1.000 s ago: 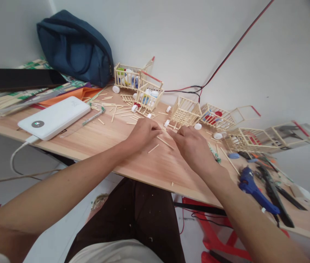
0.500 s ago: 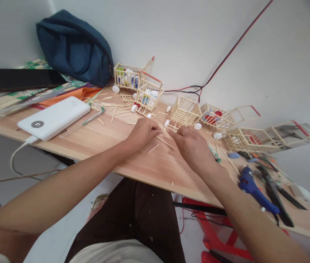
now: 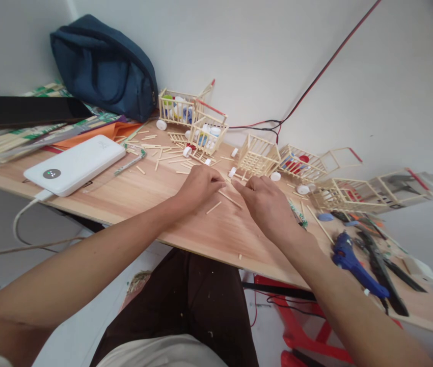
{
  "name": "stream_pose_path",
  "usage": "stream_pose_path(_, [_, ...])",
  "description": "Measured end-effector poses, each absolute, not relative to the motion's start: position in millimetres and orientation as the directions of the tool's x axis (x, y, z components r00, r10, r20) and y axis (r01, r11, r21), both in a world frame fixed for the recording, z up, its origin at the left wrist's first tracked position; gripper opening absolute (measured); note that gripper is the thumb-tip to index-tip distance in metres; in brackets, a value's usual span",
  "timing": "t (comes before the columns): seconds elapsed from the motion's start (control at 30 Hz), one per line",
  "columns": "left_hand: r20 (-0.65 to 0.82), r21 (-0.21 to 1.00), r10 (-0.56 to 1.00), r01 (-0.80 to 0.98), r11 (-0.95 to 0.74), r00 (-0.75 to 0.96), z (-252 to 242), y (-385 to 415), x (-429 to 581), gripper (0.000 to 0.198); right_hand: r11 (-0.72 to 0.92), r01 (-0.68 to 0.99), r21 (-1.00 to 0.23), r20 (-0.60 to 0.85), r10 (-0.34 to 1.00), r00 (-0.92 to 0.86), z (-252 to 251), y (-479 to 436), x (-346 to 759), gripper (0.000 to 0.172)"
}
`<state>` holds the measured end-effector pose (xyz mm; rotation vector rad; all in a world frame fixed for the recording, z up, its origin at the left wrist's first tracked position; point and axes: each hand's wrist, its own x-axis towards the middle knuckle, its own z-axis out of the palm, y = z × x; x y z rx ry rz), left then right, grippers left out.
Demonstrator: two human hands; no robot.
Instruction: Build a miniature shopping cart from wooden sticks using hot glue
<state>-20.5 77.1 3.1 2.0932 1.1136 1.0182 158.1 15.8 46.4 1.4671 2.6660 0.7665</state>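
My left hand (image 3: pixel 200 184) is closed in a pinch low over the table, thumb against the bent forefinger. Facing it, my right hand (image 3: pixel 262 196) pinches too, its fingertips a short gap from the left ones. A thin pale wooden stick (image 3: pixel 228 179) shows between the fingertips, mostly covered by them. Below the hands lie a longer wooden stick (image 3: pixel 232 200) and a shorter stick (image 3: pixel 213 207). Just behind the right hand stands a small cart of wooden sticks (image 3: pixel 258 155) with white wheels.
More stick carts, such as one holding coloured caps (image 3: pixel 178 109), line the wall. Loose cut sticks (image 3: pixel 166 153) lie left of centre. A white power bank (image 3: pixel 75 164) and blue bag (image 3: pixel 102 66) are left; a blue glue gun (image 3: pixel 357 265) and black-handled cutter (image 3: pixel 382 275) are right.
Almost nothing differs. Both hands keep the same pinch at the same spot, and the view has shifted very slightly.
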Motion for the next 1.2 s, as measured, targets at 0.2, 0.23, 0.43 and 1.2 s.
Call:
stream_pose_path(0.2, [0.383, 0.742, 0.849, 0.425, -0.518, 0.365, 3.6, 76.9, -20.7, 0.017, 0.44, 0.792, 0.423, 0.237, 0.79, -0.565, 44.8, 15.4, 158.5, 0.037])
stream_pose_path(0.23, [0.385, 0.742, 0.848, 0.424, -0.519, 0.365, 3.5, 76.7, -20.7, 0.017, 0.437, 0.79, 0.43, 0.238, 0.789, -0.566, 44.7, 15.3, 158.4, 0.038])
stream_pose_path(0.43, [0.392, 0.743, 0.848, 0.421, -0.52, 0.355, 1.7, 77.4, -20.8, 0.018, 0.44, 0.787, 0.433, 0.232, 0.789, -0.569, 45.2, 15.3, 158.1, 0.036])
stream_pose_path(1.2, [0.38, 0.768, 0.855, 0.394, -0.504, 0.352, 3.1, 77.2, -20.8, 0.017, 0.456, 0.777, 0.435, 0.219, 0.783, -0.582, 46.6, 15.4, 156.9, 0.033])
